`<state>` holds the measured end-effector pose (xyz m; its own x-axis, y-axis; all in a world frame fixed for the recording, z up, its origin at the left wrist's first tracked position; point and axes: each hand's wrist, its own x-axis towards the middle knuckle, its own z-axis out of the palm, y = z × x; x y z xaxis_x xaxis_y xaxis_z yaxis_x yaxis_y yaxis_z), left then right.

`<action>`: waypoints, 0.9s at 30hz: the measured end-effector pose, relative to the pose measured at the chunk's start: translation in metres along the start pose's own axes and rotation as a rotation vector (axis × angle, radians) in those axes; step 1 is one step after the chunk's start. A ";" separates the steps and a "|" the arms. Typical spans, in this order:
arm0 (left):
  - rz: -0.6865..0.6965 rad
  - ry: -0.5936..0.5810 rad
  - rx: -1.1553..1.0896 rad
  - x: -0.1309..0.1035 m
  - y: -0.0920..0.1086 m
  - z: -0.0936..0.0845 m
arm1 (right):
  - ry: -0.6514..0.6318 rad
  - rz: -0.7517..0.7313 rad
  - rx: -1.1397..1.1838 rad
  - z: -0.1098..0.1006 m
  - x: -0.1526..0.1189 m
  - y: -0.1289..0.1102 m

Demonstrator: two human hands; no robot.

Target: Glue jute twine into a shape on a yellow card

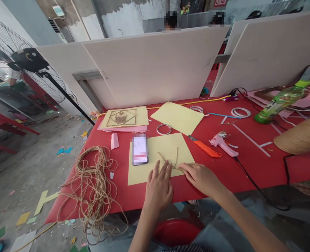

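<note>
A yellow sheet (141,175) lies on the red table in front of me, with thin pieces of twine (177,156) on it. My left hand (159,185) rests on the sheet with its fingers spread, fingertips beside the twine. To its right, my right hand (198,175) has its fingers pressed together at the right end of the twine by the sheet's edge; what they hold, if anything, is too small to tell. A phone (139,149) lies on the sheet's left part. An orange cutter (205,147) and a pink glue gun (223,143) lie to the right.
Loose twine (93,185) is heaped at the table's left edge. Behind are a twine picture (121,118), another yellow sheet (178,116) and a tape ring (163,129). At the right are a green bottle (282,101) and a twine spool (300,134). White boards (157,66) stand behind.
</note>
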<state>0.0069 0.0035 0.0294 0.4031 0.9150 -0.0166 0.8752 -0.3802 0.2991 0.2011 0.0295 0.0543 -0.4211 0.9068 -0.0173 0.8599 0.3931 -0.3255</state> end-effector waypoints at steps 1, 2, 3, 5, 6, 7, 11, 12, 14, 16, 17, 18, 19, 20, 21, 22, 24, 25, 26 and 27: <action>0.000 0.005 0.002 0.000 0.000 0.001 | 0.013 0.005 -0.002 -0.001 -0.001 0.001; -0.001 0.012 0.005 -0.001 0.001 0.001 | 0.024 0.005 -0.008 -0.001 -0.002 0.002; -0.003 0.021 0.009 -0.001 0.001 0.001 | 0.032 -0.001 -0.017 -0.001 -0.003 0.004; -0.013 0.040 0.020 -0.002 0.003 0.002 | 0.044 -0.016 -0.037 -0.001 -0.005 0.007; -0.021 0.049 0.026 -0.002 0.005 0.003 | 0.049 -0.024 -0.043 -0.001 -0.006 0.009; -0.026 0.056 0.032 -0.002 0.005 0.003 | 0.056 -0.031 -0.046 0.000 -0.007 0.010; -0.023 0.062 0.029 -0.001 0.007 0.003 | 0.091 -0.052 -0.036 0.000 -0.007 0.015; -0.020 0.060 0.025 -0.001 0.007 0.002 | 0.095 -0.061 -0.032 -0.001 -0.006 0.015; -0.014 0.058 0.020 -0.001 0.006 0.002 | 0.096 -0.082 -0.020 -0.002 -0.003 0.015; -0.012 0.061 0.020 -0.001 0.006 0.001 | 0.095 -0.092 -0.006 -0.003 0.000 0.014; -0.011 0.063 0.023 -0.001 0.006 0.001 | 0.093 -0.096 0.000 -0.004 0.001 0.013; -0.011 0.062 0.026 -0.001 0.006 0.001 | 0.090 -0.098 0.005 -0.005 0.002 0.013; -0.010 0.059 0.029 -0.001 0.007 0.001 | 0.088 -0.096 0.011 -0.006 0.003 0.012; -0.010 0.054 0.033 -0.002 0.007 0.000 | 0.087 -0.093 0.017 -0.007 0.004 0.012; -0.010 0.049 0.036 -0.002 0.007 0.000 | 0.088 -0.089 0.026 -0.008 0.005 0.012; -0.008 0.043 0.039 -0.002 0.007 0.000 | 0.092 -0.084 0.036 -0.009 0.007 0.012; 0.005 0.033 0.044 -0.002 0.007 0.000 | 0.106 -0.083 0.054 -0.010 0.012 0.013; 0.015 0.032 0.046 -0.001 0.007 0.000 | 0.113 -0.088 0.061 -0.010 0.015 0.015; 0.025 0.032 0.047 -0.001 0.006 0.000 | 0.118 -0.096 0.065 -0.011 0.018 0.016; 0.033 0.032 0.044 0.000 0.006 0.000 | 0.122 -0.107 0.068 -0.011 0.021 0.018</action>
<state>0.0123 0.0008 0.0310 0.4239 0.9054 0.0232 0.8729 -0.4152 0.2563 0.2106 0.0575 0.0585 -0.4673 0.8737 0.1349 0.7887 0.4810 -0.3829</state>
